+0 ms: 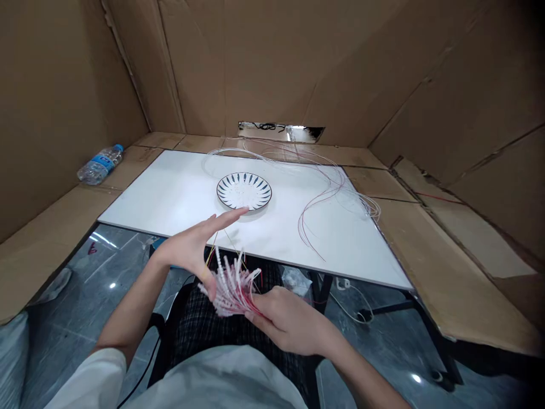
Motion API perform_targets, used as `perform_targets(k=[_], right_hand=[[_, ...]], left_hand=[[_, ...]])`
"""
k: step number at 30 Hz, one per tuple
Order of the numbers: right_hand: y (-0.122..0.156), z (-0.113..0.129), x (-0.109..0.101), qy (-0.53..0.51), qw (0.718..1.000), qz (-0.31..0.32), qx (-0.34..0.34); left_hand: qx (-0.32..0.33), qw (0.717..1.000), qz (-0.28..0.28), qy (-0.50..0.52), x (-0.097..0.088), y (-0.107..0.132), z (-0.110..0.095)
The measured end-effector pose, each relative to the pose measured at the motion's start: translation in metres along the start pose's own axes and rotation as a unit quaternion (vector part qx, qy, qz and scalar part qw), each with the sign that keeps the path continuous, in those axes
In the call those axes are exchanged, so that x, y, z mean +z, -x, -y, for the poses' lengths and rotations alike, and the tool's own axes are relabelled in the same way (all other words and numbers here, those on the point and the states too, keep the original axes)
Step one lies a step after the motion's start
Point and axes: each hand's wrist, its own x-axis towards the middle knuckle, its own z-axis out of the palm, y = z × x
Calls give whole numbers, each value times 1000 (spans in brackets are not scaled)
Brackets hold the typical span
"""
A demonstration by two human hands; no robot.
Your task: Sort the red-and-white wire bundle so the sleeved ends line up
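My right hand (283,318) is closed round the gathered stems of a bundle of pink and white beaded strands (232,287), held over my lap below the table's front edge. The strands fan out from the fist toward the left. Beside them my left hand (198,247) is open, thumb and fingers spread wide apart, with the thumb close to the strands' left ends. I cannot tell whether the thumb touches them. Past the left fingertips a round plate (227,197) with dark petal-like marks and small white bits in it stands on the white table (179,187).
Long loose red and white wires (317,199) curl across the table's back and right side. A plastic bottle (101,165) lies on cardboard at the far left. Cardboard walls (272,62) surround the table, with a slot (281,132) at the back.
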Motion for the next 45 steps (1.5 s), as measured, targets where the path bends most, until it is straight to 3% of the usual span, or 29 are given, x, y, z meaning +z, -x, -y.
perform_targets(k=[3,8,11,15,20,25,30,40,45], right_hand=[[-4,6,-8,59,994,90,-17],[-14,15,-4,114,981,153,-42],[-16,22,3,138,972,181,-65],[-16,33,14,187,960,200,-67],[-12,42,33,209,953,213,-55],[-1,43,41,206,957,195,-63],[8,38,34,234,965,120,1],[16,43,36,241,962,77,108],[19,49,41,248,959,71,117]], left_hand=[[47,995,92,-8,-8,-20,17],[57,970,233,-49,3,-46,10],[47,953,286,-85,15,-60,11],[-1,936,337,-105,33,-73,27],[52,951,294,-74,57,-74,29],[77,950,252,-165,68,-59,18],[50,946,226,-228,69,-33,16],[-72,934,141,-321,79,-5,-3],[-141,941,158,-263,70,-9,2]])
